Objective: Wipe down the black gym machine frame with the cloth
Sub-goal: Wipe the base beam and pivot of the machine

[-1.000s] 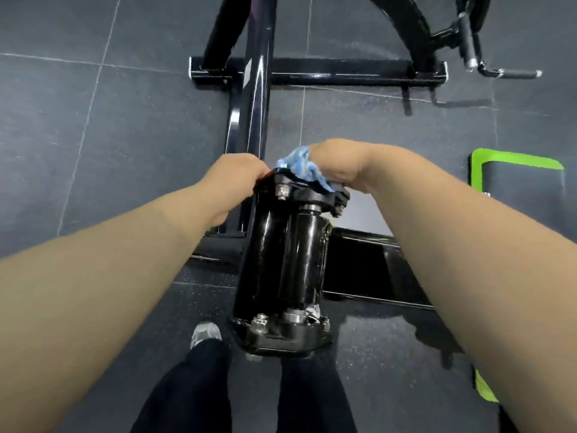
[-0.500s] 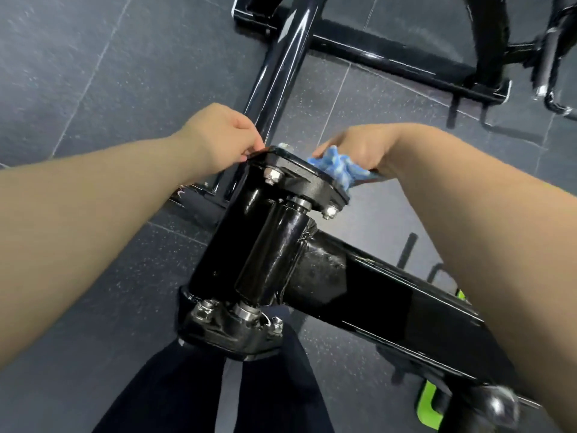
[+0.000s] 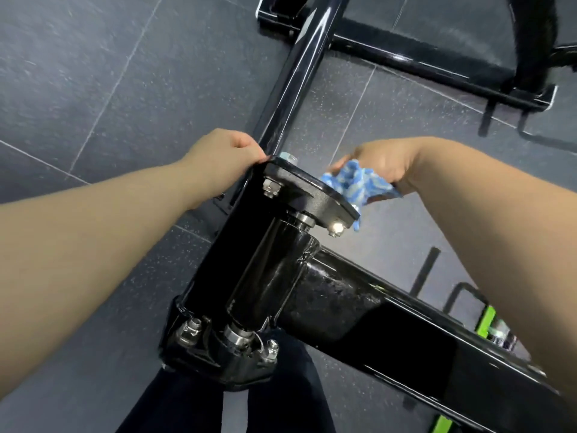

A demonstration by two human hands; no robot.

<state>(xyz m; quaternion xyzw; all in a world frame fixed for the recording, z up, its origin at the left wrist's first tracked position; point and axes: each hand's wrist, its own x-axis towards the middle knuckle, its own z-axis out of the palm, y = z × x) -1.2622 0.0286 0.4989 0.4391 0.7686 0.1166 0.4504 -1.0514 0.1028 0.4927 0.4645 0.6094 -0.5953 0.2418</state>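
The right hand [image 3: 379,164] is clamped on the blue cloth [image 3: 356,185], pressing it against the far right edge of the bolted top plate [image 3: 307,190] of the black gym machine frame [image 3: 359,298]. The left hand [image 3: 223,156] is curled closed over the plate's left corner. Since half a second ago the cloth has slid slightly rightward along the plate edge, while the left hand has kept its hold. A black upright tube [image 3: 299,67] rises beyond; grey floor [image 3: 93,89] tiles surround it, and dark trouser legs [image 3: 281,398] show below.
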